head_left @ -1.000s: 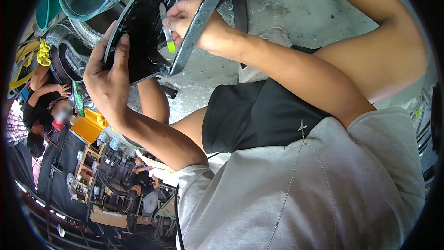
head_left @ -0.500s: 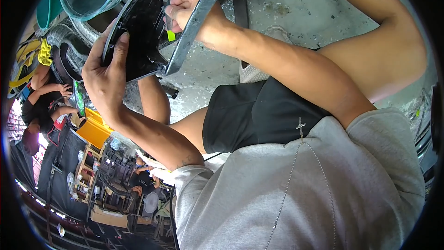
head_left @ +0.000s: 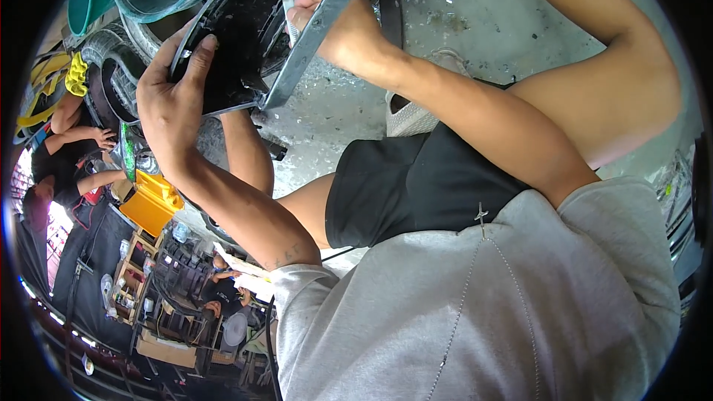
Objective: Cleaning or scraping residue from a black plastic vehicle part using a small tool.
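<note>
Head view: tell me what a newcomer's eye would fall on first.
First comes the large black shell at the upper left of centre, its left edge held in the left grip. Over its inner side, the right grip pinches a slim pale tool; whether the tip touches is unclear. Then the eye catches the bright orange-yellow plastic object at left and the cross pendant right of centre.

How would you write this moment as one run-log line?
left hand: grips glossy black curved plastic-looking shell by rim | right hand: holds slim grey blade-like tool at shell interior | rest: speckled grey floor below
</note>
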Tool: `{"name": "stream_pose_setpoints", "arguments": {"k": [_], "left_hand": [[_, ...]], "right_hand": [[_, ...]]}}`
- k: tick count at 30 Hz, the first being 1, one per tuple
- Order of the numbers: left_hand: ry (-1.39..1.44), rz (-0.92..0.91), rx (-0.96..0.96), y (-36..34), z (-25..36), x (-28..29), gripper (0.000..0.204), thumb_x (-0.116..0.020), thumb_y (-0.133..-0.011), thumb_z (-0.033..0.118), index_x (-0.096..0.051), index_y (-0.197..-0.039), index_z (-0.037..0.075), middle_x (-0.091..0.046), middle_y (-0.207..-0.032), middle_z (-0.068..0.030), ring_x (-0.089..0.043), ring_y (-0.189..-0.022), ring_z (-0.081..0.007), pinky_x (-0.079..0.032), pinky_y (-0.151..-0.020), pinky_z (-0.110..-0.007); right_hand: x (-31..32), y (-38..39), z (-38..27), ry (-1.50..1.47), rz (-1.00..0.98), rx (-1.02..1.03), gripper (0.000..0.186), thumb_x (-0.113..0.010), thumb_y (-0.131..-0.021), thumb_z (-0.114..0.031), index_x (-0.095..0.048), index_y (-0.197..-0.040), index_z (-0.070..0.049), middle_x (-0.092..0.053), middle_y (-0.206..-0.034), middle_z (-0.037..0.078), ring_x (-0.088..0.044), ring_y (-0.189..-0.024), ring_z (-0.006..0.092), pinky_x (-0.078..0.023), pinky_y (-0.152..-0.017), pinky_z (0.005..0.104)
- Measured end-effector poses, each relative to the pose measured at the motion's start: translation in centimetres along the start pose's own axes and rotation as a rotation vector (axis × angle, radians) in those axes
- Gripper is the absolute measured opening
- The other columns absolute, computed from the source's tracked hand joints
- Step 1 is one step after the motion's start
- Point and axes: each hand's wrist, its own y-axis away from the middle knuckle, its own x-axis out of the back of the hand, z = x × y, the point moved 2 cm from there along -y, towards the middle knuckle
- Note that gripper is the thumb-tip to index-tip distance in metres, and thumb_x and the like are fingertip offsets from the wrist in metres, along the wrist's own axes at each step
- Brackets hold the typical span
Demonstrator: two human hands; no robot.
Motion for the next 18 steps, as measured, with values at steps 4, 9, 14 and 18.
{"name": "stream_pose_setpoints", "arguments": {"k": [4, 9, 14, 18], "left_hand": [[-0.014, -0.027, -0.003, -0.5, -0.3, 0.3, 0.033, -0.078, -0.094, 0.026, -0.076, -0.117, 0.004, -0.075, -0.093, -0.0016, -0.062, -0.084, -0.006, -0.049, -0.078, -0.022], [0.04, -0.064, 0.012, -0.6, -0.6, 0.4, 0.035, -0.08, -0.092, 0.018, -0.074, -0.123, 0.003, -0.077, -0.099, -0.0046, -0.065, -0.088, -0.0074, -0.052, -0.084, -0.023], [0.088, -0.09, -0.007, -0.7, -1.0, 0.4, 0.034, -0.079, -0.092, 0.017, -0.074, -0.123, 0.002, -0.077, -0.098, -0.0046, -0.065, -0.087, -0.0073, -0.052, -0.083, -0.023], [0.097, -0.096, -0.016, -1.3, -1.5, 0.5, 0.034, -0.08, -0.092, 0.017, -0.074, -0.122, 0.002, -0.077, -0.098, -0.0043, -0.065, -0.086, -0.0071, -0.052, -0.082, -0.022]], "right_hand": [[0.3, -0.2, -0.1, 0.055, 0.043, 0.049, 0.017, -0.072, -0.095, -0.014, -0.073, -0.099, 0.003, -0.075, -0.08, 0.008, -0.072, -0.07, 0.014, -0.057, -0.065, 0.0288], [0.7, -1.1, -0.6, -0.089, 0.031, 0.01, 0.015, -0.072, -0.094, -0.013, -0.073, -0.095, 0.002, -0.074, -0.075, 0.008, -0.071, -0.067, 0.0137, -0.056, -0.062, 0.0284], [1.7, -1.3, -1.6, 0.149, 0.028, 0.202, 0.009, -0.068, -0.091, -0.01, -0.074, -0.092, -0.004, -0.069, -0.073, 0.012, -0.068, -0.067, 0.0236, -0.054, -0.062, 0.0354], [1.8, -0.3, -1.6, 0.478, 0.054, 0.173, 0.012, -0.073, -0.091, -0.016, -0.075, -0.09, -0.004, -0.073, -0.073, 0.01, -0.073, -0.066, 0.0217, -0.056, -0.063, 0.0346]]}}
